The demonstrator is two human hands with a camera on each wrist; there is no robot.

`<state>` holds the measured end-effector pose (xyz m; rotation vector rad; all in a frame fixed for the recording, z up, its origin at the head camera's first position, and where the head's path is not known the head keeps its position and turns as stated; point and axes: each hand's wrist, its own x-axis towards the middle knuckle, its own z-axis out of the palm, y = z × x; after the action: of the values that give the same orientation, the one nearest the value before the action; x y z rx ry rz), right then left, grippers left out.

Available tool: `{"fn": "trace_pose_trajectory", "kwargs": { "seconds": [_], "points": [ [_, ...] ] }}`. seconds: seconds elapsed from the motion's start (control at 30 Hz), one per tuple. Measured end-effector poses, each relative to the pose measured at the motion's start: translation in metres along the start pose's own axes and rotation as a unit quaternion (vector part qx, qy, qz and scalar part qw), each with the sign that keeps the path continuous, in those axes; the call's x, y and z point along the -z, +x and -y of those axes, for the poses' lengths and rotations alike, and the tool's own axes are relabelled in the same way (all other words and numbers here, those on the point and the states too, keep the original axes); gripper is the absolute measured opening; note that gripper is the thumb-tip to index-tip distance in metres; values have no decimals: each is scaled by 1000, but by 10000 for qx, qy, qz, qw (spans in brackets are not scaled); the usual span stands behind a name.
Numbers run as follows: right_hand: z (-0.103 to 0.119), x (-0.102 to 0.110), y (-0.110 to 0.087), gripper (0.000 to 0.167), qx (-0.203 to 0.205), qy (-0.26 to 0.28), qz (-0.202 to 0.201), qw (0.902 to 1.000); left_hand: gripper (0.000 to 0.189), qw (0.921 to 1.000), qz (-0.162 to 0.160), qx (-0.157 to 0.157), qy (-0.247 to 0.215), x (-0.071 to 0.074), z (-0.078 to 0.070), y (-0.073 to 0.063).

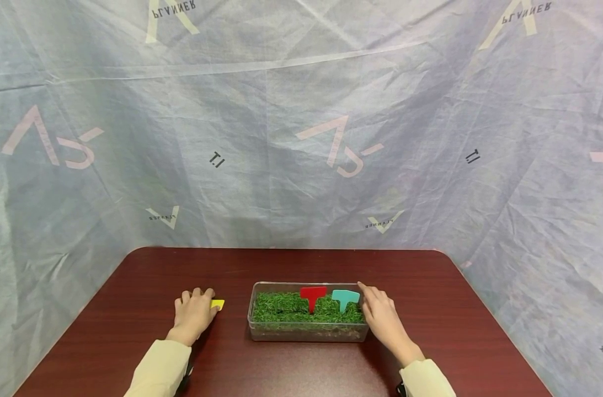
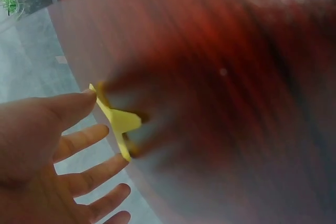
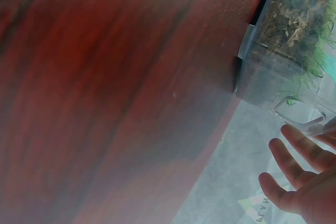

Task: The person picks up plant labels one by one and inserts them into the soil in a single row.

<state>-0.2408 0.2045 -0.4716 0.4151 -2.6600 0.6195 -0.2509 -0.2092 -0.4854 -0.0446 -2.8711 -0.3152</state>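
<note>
My left hand (image 1: 192,315) is at the table's left, pinching a yellow T-shaped plant label (image 2: 125,121) between thumb and a fingertip at the ends of its crossbar. The other fingers are spread apart. To the right lies a clear plastic box (image 1: 306,333) filled with green grass (image 1: 276,309). A red T-shaped plant label (image 1: 313,293) and a teal one (image 1: 345,296) stand upright in the grass. My right hand (image 1: 384,320) rests against the box's right end, its fingers extended at the rim. In the right wrist view, its fingertips are beside the box's end handle (image 3: 300,113).
The dark red wooden table (image 1: 311,375) has rounded far corners. Grey printed fabric (image 1: 266,193) hangs behind it and along both sides. Brown bits (image 3: 286,27) show through the box wall below the grass.
</note>
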Motion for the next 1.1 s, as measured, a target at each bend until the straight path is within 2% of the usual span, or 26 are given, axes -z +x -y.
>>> {"fn": "trace_pose_trajectory", "kwargs": {
  "seconds": [0.3, 0.67, 1.1],
  "points": [
    [1, 1, 0, 40, 1, -29, -18, 10000, 38, 10000, 46, 71, 38, 1, -2, -1],
    [-1, -1, -1, 40, 16, 21, -38, 10000, 42, 9995, 179, 252, 44, -2, 3, -1],
    [-1, -1, -1, 40, 84, 10, -161, 9998, 37, 9998, -168, 55, 30, -3, 7, 0]
  ]
}}
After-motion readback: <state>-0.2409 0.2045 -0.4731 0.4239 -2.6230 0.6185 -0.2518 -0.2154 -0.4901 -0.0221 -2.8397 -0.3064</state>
